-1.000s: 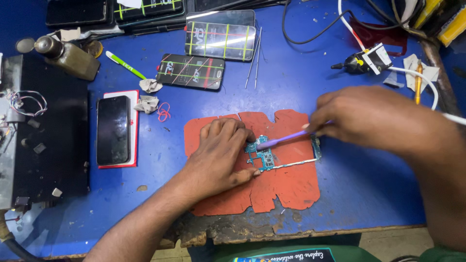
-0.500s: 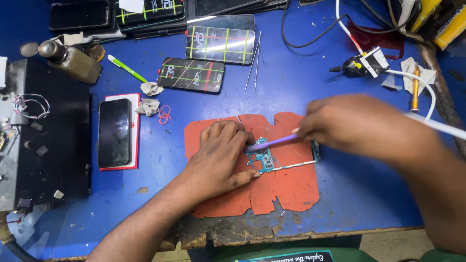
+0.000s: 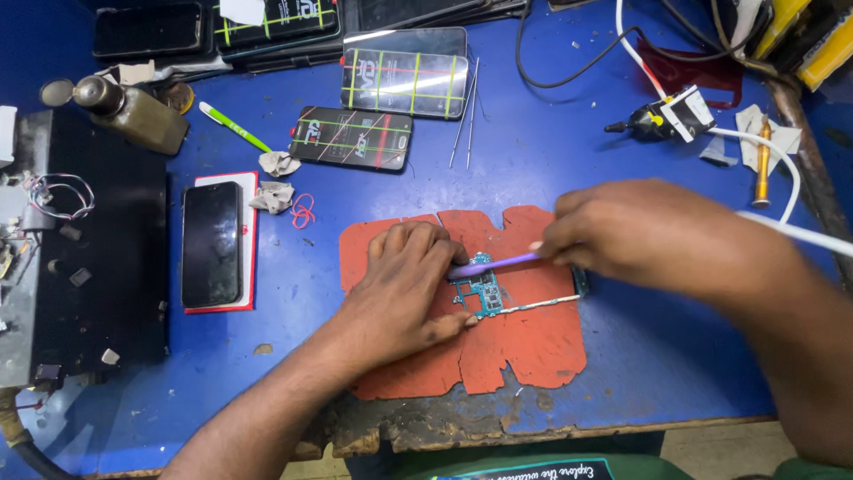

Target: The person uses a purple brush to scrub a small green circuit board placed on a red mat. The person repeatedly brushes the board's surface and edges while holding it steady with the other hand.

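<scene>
Two hands at work: both belong to the person wearing the camera and meet over a small circuit board near the front edge of the bench.
Bench (image 3: 569, 169): a blue-topped work surface, chipped and worn along its front edge.
Black box (image 3: 84, 267): a large dark unit at the far left, with loose wires on its top.
Mat (image 3: 533, 347): an orange-red pad with ragged edges, lying flat on the bench under both hands.
Phones: one dark handset (image 3: 211, 242) lies face up on a red-edged white card left of the mat; two more with striped protective film (image 3: 353, 138) (image 3: 406, 82) lie further back.
Bottle (image 3: 129, 111): a brownish bottle on its side near the back left corner.
Left hand (image 3: 400, 289): palm down on the mat, fingers curled and pressing on the circuit board's left edge, pinning it rather than lifting it.
Right hand (image 3: 662, 233): closed around the purple tool, gripping its rear end.
Purple tool (image 3: 493, 263): a slim stick held almost level, its tip reaching the left fingers above the board.
Circuit board (image 3: 487, 293): a small blue-green board lying on the middle of the mat, between the two hands, with a thin pale strip running right from it.
Tweezers (image 3: 464, 111): thin metal pair lying beside the striped phones.
</scene>
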